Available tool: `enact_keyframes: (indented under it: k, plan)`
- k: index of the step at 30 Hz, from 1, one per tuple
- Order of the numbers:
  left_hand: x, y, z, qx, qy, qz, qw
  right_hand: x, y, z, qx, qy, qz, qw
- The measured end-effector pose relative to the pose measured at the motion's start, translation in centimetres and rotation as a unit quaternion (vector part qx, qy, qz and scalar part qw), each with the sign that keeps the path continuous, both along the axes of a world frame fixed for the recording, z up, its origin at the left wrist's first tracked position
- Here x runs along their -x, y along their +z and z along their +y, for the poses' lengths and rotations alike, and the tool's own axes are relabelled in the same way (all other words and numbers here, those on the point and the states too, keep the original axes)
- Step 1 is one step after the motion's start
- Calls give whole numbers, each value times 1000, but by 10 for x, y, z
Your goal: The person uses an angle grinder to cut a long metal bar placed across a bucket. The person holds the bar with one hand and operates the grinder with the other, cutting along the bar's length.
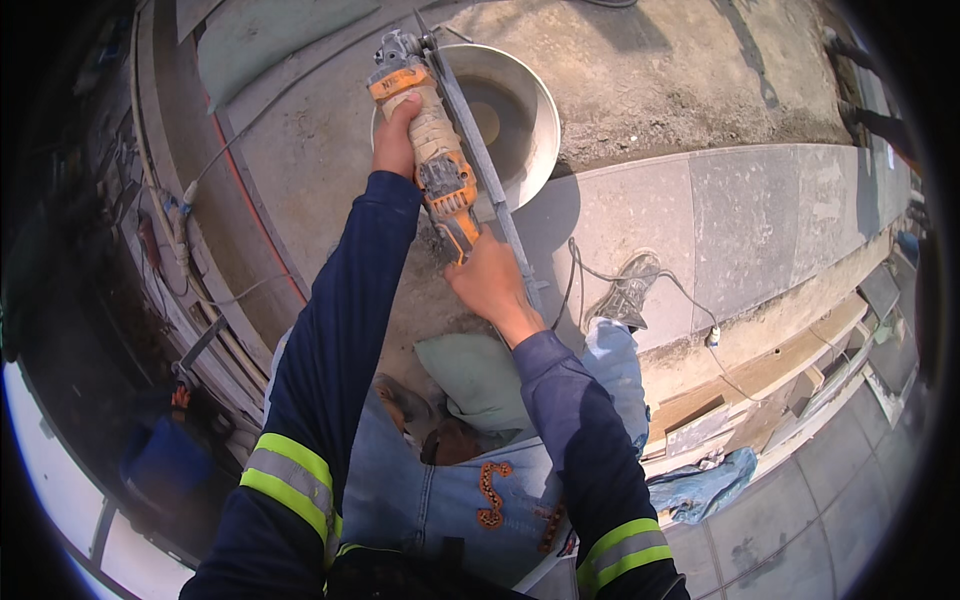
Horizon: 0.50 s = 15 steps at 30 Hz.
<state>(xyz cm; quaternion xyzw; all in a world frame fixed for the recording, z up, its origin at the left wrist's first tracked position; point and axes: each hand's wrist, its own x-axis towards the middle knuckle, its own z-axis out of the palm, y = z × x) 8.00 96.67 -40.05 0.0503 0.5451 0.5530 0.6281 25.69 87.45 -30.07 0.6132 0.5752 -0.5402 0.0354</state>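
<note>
My left hand (394, 140) is wrapped round the taped front body of an orange and grey angle grinder (437, 135). My right hand (492, 282) grips the grinder's rear handle. At its far end the grinder's disc (423, 27) shows edge-on, next to the end of a long, narrow grey strip (475, 145), which looks like stone or tile. The strip lies along the grinder's right side and crosses a round white tub (548, 130). Whether the disc touches the strip, I cannot tell. The near end of the strip is close to my right wrist.
Grey paving slabs (745, 225) run to the right, with my shoe (630, 290) on them. A dark cable (680, 290) with a plug crosses them. Below are wooden boards (760, 372) and blue plastic (705, 487). A green sack (475, 380) lies between my legs. People stand at the far right.
</note>
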Motion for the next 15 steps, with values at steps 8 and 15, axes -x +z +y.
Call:
enact_keyframes:
  k: [8, 15]
  plan:
    - [-7, -1, -13, -5, -2, 2, 1000, -8, -2, -15, -8, -16, 7, 1000]
    - [-11, 8, -19, -4, -10, -4, 1000, -11, -1, -21, 2, -45, 21, 999]
